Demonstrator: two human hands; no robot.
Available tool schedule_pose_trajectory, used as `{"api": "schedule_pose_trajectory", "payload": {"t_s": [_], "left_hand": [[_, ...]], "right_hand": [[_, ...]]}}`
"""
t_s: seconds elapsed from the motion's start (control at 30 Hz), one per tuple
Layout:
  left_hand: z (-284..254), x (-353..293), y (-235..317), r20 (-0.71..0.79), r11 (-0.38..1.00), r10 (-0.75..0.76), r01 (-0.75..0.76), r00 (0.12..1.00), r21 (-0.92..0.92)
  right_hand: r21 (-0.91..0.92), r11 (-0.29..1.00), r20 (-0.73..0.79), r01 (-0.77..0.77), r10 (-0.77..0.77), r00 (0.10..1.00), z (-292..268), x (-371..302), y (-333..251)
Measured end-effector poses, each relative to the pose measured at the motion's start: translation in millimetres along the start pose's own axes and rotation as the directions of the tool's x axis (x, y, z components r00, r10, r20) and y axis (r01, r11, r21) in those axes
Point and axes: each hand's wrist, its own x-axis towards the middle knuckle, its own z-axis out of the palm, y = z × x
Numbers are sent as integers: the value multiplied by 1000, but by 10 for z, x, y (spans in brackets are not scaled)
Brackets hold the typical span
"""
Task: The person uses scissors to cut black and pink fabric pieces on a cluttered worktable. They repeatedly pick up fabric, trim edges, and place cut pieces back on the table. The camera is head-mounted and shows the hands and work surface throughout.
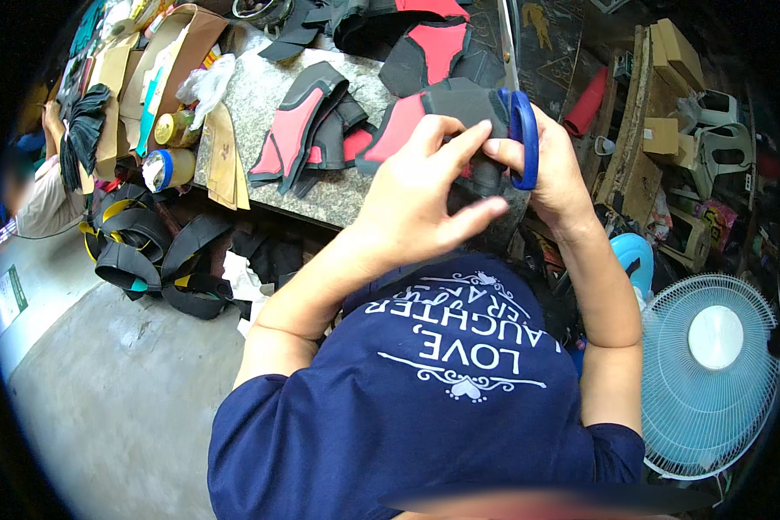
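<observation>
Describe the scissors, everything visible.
The scissors have glossy blue plastic loop handles and a long silvery blade that points up and away over the stone-topped table. The right hand holds them, fingers through the loop. They sit against a red and black fabric piece that the left hand pinches. Whether the blades are open is unclear.

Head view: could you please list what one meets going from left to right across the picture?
Seated person → yellow glue jars → red-and-black cut pieces → left hand → blue-handled scissors in the right hand → cardboard boxes → pale blue fan.
</observation>
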Motion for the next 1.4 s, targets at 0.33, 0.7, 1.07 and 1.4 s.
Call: {"api": "schedule_pose_trajectory", "payload": {"t_s": [0.33,0.7,1.07,1.4], "left_hand": [[-164,204,-379,230,864,-359,415,905,-286],[-449,212,-522,349,673,-409,537,843,-509],[-380,148,-726,20,549,-488,325,872,-770],[-627,-31,-1009,-337,713,-522,184,784,-677]], "right_hand": [[-171,980,183,103,-71,980,-123,-167,91],[-283,949,521,-140,275,808,-554,-303,93],[-183,956,364,-228,282,888,-462,-252,295],[-111,961,469,-253,275,839,-373,-370,425]]}}
